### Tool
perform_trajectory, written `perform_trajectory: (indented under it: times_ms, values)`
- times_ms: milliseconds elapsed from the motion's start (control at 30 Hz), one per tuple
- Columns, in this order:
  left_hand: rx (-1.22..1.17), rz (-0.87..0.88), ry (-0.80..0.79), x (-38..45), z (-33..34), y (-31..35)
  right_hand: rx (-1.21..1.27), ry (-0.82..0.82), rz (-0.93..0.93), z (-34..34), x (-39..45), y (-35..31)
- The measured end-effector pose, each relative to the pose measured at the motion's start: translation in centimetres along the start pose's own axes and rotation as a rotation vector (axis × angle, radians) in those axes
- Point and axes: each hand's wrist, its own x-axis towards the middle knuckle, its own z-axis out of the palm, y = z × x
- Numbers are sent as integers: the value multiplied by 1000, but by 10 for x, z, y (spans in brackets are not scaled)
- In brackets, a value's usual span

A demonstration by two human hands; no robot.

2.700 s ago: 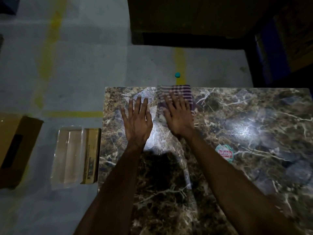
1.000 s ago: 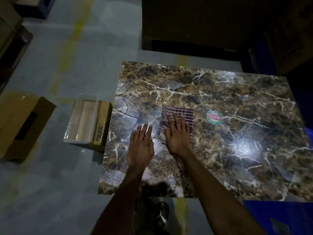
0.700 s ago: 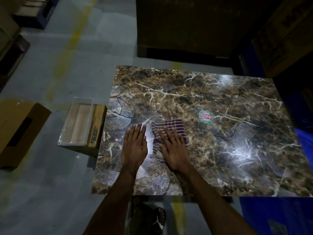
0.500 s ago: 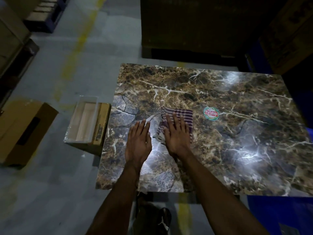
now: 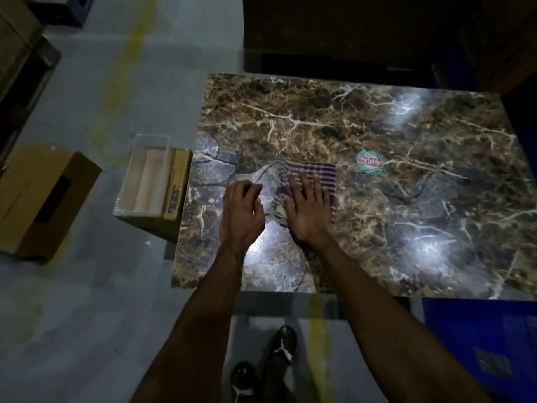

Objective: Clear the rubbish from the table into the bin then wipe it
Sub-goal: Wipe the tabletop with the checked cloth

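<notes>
The brown marble table (image 5: 421, 216) fills the middle and right of the view. A purple-and-white striped cloth (image 5: 318, 174) lies on its near-left part. My right hand (image 5: 309, 209) presses flat on the cloth with straight fingers, covering its near half. My left hand (image 5: 242, 212) rests on the bare marble just left of the cloth, with its fingers curled under and nothing in them. A clear plastic bin (image 5: 145, 175) sits on a cardboard box against the table's left edge.
A round green-and-red sticker (image 5: 370, 161) is on the table right of the cloth. A cardboard box (image 5: 37, 196) lies on the floor at far left. A blue crate (image 5: 479, 344) stands at the near right. My sandalled feet (image 5: 267, 365) are below the table's near edge.
My right hand has drawn the cloth back from the far edge to the near-left part. My left hand's fingers, flat half a second ago, are now curled.
</notes>
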Motion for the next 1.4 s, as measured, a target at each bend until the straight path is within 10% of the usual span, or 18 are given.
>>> perform_trajectory:
  times_ms: [167,433,667,900,1167,1400]
  values:
    - [-85,-38,-18,-3,-3,0,-59,-39,-252,4,-54,-2]
    - [115,50,-100,-79,-30,-16,-15,-15,56,2,-56,-7]
    - [54,5,-34,-82,-34,-11,-86,-18,-242,19,-105,-26]
    - [80,6,-7,-81,-35,-9,-31,38,14,11,-78,-24]
    - [-47,-57,7,-82,-36,-11,-95,-54,-265,20,-128,-32]
    - [-22,-9,-14,-81,-36,-12,-18,3,-16,20,-84,-47]
